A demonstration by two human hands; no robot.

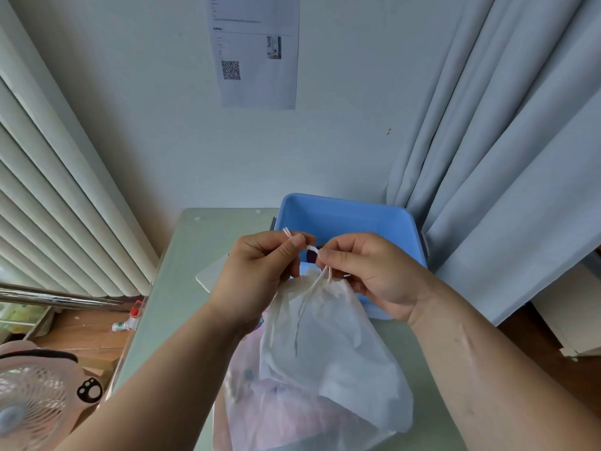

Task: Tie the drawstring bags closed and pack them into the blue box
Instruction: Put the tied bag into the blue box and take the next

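Observation:
A white drawstring bag (328,346) hangs from its cord above the pale green table (182,288). My left hand (257,275) pinches one end of the white drawstring (310,248) and my right hand (367,271) pinches the cord just above the gathered bag mouth. The cord runs taut between the two hands. More pinkish, patterned bags (247,402) lie in a heap under the hanging one. The blue box (354,219) stands on the table behind my hands, with something purple just visible inside it.
A flat white item (214,271) lies on the table left of my hands. A radiator (55,206) lines the left wall and a grey curtain (507,157) hangs at the right. A pink fan (35,405) stands on the floor at lower left, beside a small bottle (128,320).

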